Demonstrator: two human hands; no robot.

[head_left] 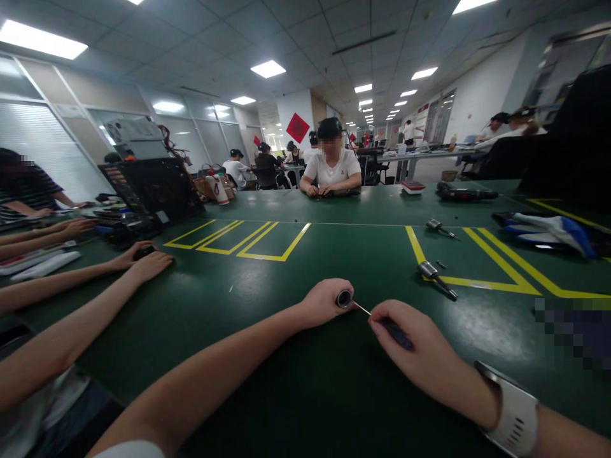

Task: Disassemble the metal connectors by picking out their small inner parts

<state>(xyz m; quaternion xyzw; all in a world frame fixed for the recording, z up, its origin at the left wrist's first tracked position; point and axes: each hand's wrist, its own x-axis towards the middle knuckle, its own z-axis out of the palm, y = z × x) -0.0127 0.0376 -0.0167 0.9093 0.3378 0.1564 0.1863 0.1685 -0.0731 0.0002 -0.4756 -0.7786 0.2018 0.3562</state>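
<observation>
My left hand (322, 301) is closed around a hollow dark cylindrical part (344, 298) whose round metal rim faces me. My right hand (417, 343), with a watch (510, 407) on its wrist, grips the dark handle of a screwdriver (398, 333). The thin shaft points left, and its tip reaches the side of the cylindrical part by my left fingers; whether it touches a screw is hidden. Beyond my right hand, a metal motor-like part with a shaft (432, 272) lies on the green tabletop (267, 381), with a small dark piece (442, 264) beside it.
Yellow tape (262, 256) marks the table. Farther right lie a second shafted part (439, 227), a black power tool (465, 192) and blue-white gloves (548, 230). A co-worker's hands (147, 261) work at left; another person (331, 165) sits opposite. A black panel (153, 187) stands at left.
</observation>
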